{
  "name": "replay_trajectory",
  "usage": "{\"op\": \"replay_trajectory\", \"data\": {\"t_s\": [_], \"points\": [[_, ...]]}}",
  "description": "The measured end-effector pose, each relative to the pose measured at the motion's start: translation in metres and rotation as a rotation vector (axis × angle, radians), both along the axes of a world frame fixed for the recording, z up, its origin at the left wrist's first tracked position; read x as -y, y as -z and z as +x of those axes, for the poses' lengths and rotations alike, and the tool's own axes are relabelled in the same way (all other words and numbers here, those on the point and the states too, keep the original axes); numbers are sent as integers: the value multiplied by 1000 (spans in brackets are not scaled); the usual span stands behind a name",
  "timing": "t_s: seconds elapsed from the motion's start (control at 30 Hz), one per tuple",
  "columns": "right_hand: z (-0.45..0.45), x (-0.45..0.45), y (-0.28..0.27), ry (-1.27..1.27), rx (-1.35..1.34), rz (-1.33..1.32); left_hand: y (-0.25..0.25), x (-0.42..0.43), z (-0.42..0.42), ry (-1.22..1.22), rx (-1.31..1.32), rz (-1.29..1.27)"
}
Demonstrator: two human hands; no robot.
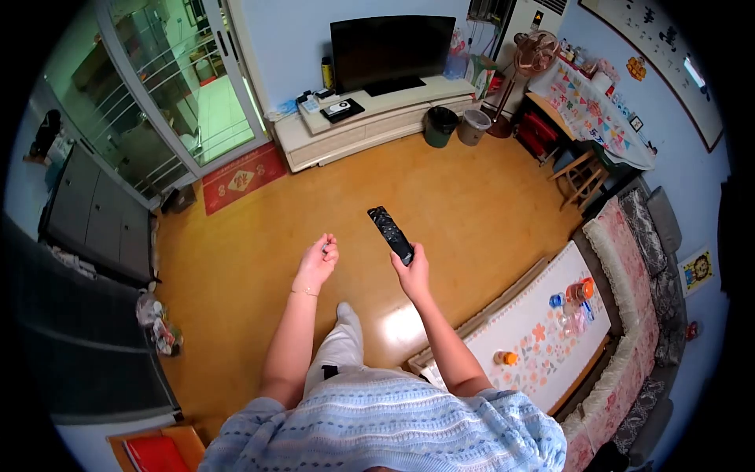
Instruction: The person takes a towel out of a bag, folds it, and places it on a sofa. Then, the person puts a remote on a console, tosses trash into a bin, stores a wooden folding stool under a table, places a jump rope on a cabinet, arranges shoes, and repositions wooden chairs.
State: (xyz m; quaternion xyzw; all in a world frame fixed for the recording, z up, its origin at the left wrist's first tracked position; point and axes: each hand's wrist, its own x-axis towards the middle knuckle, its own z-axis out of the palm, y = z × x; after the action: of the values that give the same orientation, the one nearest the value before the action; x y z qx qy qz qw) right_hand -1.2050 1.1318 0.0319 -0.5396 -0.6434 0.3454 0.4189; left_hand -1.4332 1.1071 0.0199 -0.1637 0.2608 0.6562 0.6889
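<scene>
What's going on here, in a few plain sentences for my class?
A person stands indoors, right hand holding a black remote out in front. The left hand, held apart, seems to pinch a small thing, too tiny to identify. The TV ahead is dark, and orange-lidded containers stand on the table at right.

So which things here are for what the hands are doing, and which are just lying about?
Seemingly in use:
- black remote control, in the right hand
- small silvery thing, too small to name, in the left hand

Just lying about:
- red doormat
- pedestal fan
- black bin
- orange-capped jar
</scene>
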Motion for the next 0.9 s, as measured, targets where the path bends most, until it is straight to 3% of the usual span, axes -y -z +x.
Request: {"op": "replay_trajectory", "data": {"t_s": [0.07,0.23,0.37,0.6,0.67,0.77,0.9], "points": [[-21,-39,-4,22,1,-3,23,-43,-28,49,56,65],[-62,-124,-28,103,6,-103,6,-139,-68,41,-24,93],[-76,-193,-3,153,75,-87,-3,-207,-77,45,12,29],[-95,-360,72,152,136,-73,59,-336,-112,49,179,49],[-106,-416,85,139,123,-21,64,-382,-118,-16,74,-71],[-123,-492,95,58,155,-248,78,-450,-119,18,13,-93],[-143,-582,143,17,134,-224,79,-509,-111,95,-153,-73]]}}
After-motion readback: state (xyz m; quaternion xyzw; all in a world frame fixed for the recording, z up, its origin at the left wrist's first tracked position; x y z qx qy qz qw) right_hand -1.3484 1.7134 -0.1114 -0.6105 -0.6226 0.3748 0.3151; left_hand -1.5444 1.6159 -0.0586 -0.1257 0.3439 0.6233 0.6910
